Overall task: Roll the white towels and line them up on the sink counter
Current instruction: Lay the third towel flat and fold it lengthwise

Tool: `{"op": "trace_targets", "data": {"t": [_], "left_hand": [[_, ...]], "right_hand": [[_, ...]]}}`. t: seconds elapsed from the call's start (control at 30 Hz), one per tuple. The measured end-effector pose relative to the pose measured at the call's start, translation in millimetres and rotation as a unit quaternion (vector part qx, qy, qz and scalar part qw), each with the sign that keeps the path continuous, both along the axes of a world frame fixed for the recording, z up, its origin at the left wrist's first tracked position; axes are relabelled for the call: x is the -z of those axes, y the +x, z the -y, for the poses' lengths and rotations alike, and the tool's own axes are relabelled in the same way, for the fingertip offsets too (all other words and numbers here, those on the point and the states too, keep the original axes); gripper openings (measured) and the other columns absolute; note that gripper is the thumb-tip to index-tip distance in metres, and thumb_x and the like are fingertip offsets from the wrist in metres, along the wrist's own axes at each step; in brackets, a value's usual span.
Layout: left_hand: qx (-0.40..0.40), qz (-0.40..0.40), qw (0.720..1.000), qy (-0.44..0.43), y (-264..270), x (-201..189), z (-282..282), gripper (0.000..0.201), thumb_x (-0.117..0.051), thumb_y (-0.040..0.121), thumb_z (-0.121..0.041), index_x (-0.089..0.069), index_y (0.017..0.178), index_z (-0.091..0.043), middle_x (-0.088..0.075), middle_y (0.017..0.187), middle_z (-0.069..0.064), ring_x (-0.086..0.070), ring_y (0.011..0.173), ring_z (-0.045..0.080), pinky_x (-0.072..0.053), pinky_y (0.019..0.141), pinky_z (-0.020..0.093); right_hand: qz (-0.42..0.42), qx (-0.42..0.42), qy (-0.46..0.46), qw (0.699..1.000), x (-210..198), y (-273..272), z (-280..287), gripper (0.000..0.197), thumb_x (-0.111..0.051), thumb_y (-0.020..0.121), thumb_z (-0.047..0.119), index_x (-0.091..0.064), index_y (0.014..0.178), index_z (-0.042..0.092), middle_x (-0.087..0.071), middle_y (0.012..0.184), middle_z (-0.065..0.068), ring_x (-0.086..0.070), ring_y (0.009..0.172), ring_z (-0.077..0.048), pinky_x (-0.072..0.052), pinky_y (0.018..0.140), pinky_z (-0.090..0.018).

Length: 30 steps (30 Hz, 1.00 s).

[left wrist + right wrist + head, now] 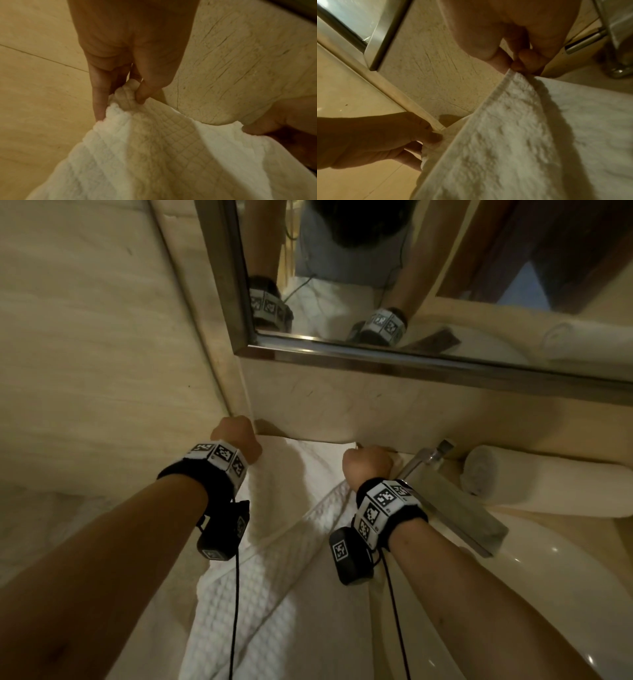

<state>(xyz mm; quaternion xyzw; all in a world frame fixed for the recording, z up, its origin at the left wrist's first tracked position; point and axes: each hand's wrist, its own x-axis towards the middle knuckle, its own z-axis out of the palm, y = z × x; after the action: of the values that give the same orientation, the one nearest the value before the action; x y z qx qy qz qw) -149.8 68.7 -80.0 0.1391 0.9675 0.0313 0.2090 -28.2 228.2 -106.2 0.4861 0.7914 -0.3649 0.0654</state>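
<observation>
Head view: both arms reach forward toward the stone wall under the mirror (411, 285). The left hand (236, 440) and the right hand (368, 465) each hold a far corner of a white waffle towel (274, 542), which stretches between them and runs back toward the body over the counter (325, 628). Both hands look like closed fists from above, with black marker bands and small cameras on the wrists.

Left wrist view shows the left hand's fingers (99, 97) and thumb pressed together on a bunched corner of the towel (154, 155), cloth squeezed up between them. The other fingertips lie just beside the pinch, along the towel edge. Farther along the same edge, at the right of this view, the right hand (274, 121) holds the opposite corner.

Right wrist view shows the right hand's fingertips (527, 60) clamped together on the hemmed corner of the towel (513, 135), thumb against finger with the hem between. Below those fingers the cloth hangs and spreads toward the camera. The left hand (385, 139) appears at the lower left, fingers curled on its corner, close to the wall seam.

Beyond the right hand's knuckles stands a metal tap (455, 501), and just past the tap a rolled towel (541, 481) lies on its side against the wall, well apart from both sets of fingers. The white sink (534, 577) curves below the tap.
</observation>
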Motion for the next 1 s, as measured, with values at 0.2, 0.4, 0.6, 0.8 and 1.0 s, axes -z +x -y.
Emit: {"op": "trace_targets", "data": {"t": [0.2, 0.4, 0.6, 0.8, 1.0], "left_hand": [[-0.005, -0.023, 1.0, 0.018, 0, -7, 4, 0.028, -0.053, 0.092, -0.015, -0.057, 0.111, 0.004, -0.058, 0.119, 0.024, -0.056, 0.11, 0.039, -0.047, 0.086, 0.039], [0.014, -0.056, 0.997, 0.056, 7, -13, -6, 0.032, -0.05, 0.095, -0.011, -0.056, 0.126, -0.004, -0.055, 0.128, 0.025, -0.051, 0.12, 0.038, -0.042, 0.097, 0.04], [0.024, -0.076, 0.996, 0.041, 1, 24, -9, 0.027, -0.049, 0.096, -0.015, -0.058, 0.117, 0.0, -0.059, 0.119, 0.023, -0.058, 0.109, 0.038, -0.046, 0.088, 0.041], [-0.022, -0.139, 0.984, 0.107, 5, 28, -6, 0.048, -0.065, 0.086, -0.016, -0.037, 0.122, -0.002, -0.042, 0.127, 0.018, -0.046, 0.115, 0.035, -0.048, 0.078, 0.044], [0.019, -0.082, 0.994, 0.071, 28, 9, 3, 0.05, -0.06, 0.091, -0.031, -0.039, 0.127, -0.002, -0.051, 0.125, 0.019, -0.051, 0.115, 0.036, -0.046, 0.085, 0.042]], "right_hand": [[-0.001, 0.055, -0.034, 0.998, 3, -4, -3, 0.041, -0.053, 0.092, 0.012, -0.05, 0.13, -0.004, -0.053, 0.135, -0.018, -0.055, 0.119, -0.032, -0.044, 0.087, -0.03], [0.039, 0.074, 0.022, 0.996, 8, -11, -1, 0.069, -0.059, 0.089, 0.017, -0.026, 0.141, -0.014, -0.037, 0.142, -0.029, -0.044, 0.128, -0.038, -0.044, 0.102, -0.043], [0.106, -0.006, 0.087, 0.99, 27, -16, -5, 0.071, -0.052, 0.093, 0.016, -0.013, 0.141, -0.02, -0.028, 0.146, -0.033, -0.037, 0.134, -0.042, -0.035, 0.11, -0.045], [0.136, -0.094, 0.24, 0.957, 26, -13, 1, 0.042, -0.041, 0.095, 0.01, -0.035, 0.131, -0.009, -0.037, 0.132, -0.025, -0.042, 0.121, -0.038, -0.035, 0.1, -0.04], [0.035, -0.058, 0.159, 0.985, 10, -3, 14, 0.045, -0.047, 0.092, 0.008, -0.038, 0.135, -0.002, -0.034, 0.139, -0.028, -0.042, 0.121, -0.041, -0.042, 0.099, -0.048]]}}
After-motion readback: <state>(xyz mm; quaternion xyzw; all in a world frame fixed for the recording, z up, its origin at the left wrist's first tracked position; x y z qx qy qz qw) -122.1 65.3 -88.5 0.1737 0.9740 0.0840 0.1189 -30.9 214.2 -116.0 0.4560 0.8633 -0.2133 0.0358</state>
